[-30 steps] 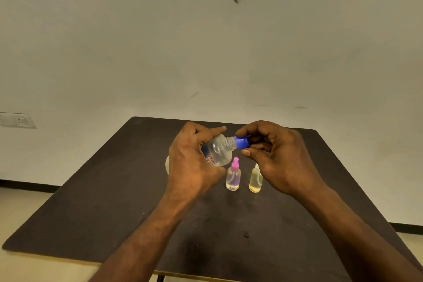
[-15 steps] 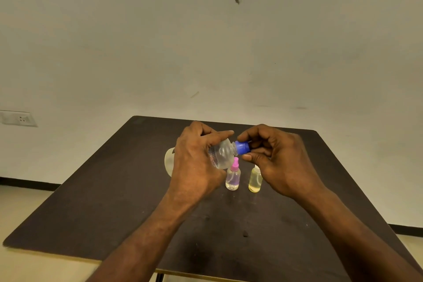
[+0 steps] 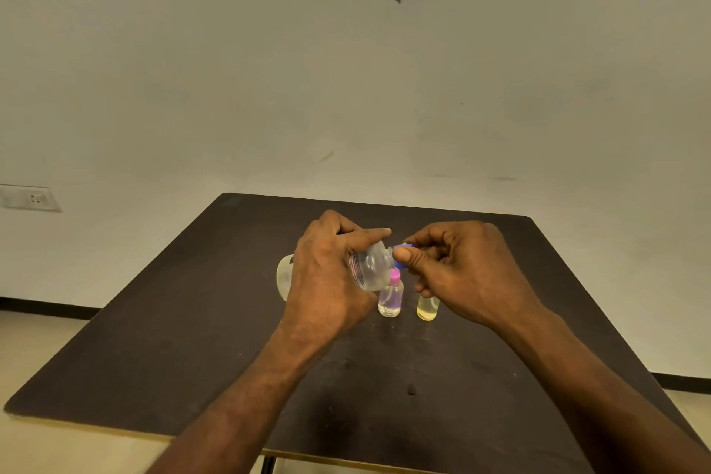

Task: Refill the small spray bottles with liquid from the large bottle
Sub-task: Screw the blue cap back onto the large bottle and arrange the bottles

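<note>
Far to your left, a wall socket (image 3: 30, 198) sits low on the pale wall (image 3: 346, 69), well apart from everything you are handling. Coming in along the tabletop (image 3: 154, 319), a pale rounded thing (image 3: 283, 275) shows just behind your left hand; too little of it is visible to say what it is.

Your left hand (image 3: 327, 281) is wrapped round the body of the large bottle (image 3: 371, 267), holding it off the tabletop and tipped over, so its long axis runs roughly sideways with the neck pointing right. That neck is what the next move turns on: the blue cap (image 3: 402, 262) sits at its right end, directly in front of your right hand (image 3: 461, 269), whose thumb and fingertips pinch round it. So the right hand is the one on the cap and the left only steadies the body; the cap looks still on or just at the neck, and I judge you are unscrewing it before any pouring.

Below the neck stand the two small spray bottles, upright on the tabletop and close together: the pink-topped bottle (image 3: 390, 298) just under the large bottle's shoulder, and the yellowish bottle (image 3: 427, 308) to its right, its top hidden behind your right hand.

The tabletop is dark, matte and scuffed, with a small dark mark (image 3: 411, 391) nearer you. Beyond it are bare wall, a dark skirting strip (image 3: 38, 306) and light floor (image 3: 38, 358).
</note>
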